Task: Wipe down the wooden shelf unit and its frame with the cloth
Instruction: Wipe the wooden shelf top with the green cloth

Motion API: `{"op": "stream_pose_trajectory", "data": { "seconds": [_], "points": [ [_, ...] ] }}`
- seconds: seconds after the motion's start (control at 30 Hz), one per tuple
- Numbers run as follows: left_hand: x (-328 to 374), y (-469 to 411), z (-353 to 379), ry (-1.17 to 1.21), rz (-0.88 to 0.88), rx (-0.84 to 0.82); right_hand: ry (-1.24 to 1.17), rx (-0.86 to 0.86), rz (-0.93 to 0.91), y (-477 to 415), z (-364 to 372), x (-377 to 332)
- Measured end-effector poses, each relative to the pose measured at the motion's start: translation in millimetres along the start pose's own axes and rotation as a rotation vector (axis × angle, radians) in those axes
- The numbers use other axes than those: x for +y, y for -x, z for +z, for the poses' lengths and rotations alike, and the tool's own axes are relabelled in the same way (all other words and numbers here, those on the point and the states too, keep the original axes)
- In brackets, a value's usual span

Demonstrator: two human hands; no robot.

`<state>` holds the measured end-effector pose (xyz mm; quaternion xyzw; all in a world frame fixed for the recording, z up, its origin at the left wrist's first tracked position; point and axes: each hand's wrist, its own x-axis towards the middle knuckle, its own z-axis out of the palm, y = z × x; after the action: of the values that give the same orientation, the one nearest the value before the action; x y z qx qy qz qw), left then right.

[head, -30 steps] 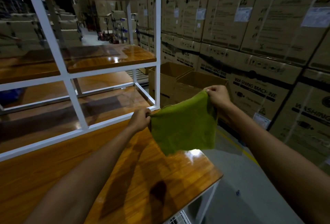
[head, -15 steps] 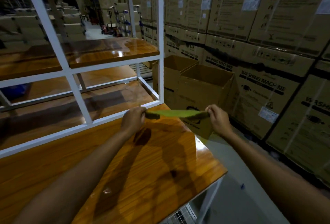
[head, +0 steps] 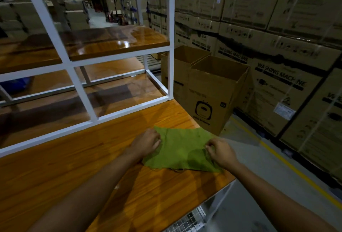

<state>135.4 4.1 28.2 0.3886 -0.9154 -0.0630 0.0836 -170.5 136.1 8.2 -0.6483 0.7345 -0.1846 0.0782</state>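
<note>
Here the left hand (head: 148, 143) and right hand (head: 220, 151) each pinch an opposite edge of the thin green cloth (head: 179, 150), their grip spreading it flat on the glossy wooden counter (head: 92, 167), likely for folding; the white metal frame (head: 129, 109) stands beyond.

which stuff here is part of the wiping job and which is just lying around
Part of the job:
- green cloth, spread on the wooden top
- left hand and right hand, each pinching the cloth
- white frame
- wooden shelf

Just lying about:
- open cardboard boxes
- stacked washing machine cartons
</note>
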Motion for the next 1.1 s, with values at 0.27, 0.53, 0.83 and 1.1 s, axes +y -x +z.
{"op": "stream_pose_trajectory", "data": {
  "seconds": [0.27, 0.53, 0.83, 1.1],
  "points": [
    [44.7, -23.9, 59.5, 0.358, -0.2, -0.132, 0.04, -0.112, 0.064, -26.3, 44.0, -8.3],
    [46.3, -26.2, 97.4, 0.049, -0.355, -0.066, -0.008, -0.045, -0.054, -46.6, 60.0, -7.2],
    [42.7, -25.6, 103.5, -0.037, -0.391, -0.092, 0.214, -0.248, -0.116, -45.2, 77.3, -13.9],
    [53.1, 10.0, 101.5, -0.068, -0.362, -0.119, 0.217, -0.222, -0.135, -10.7, 83.4, -20.6]
  ]
}}
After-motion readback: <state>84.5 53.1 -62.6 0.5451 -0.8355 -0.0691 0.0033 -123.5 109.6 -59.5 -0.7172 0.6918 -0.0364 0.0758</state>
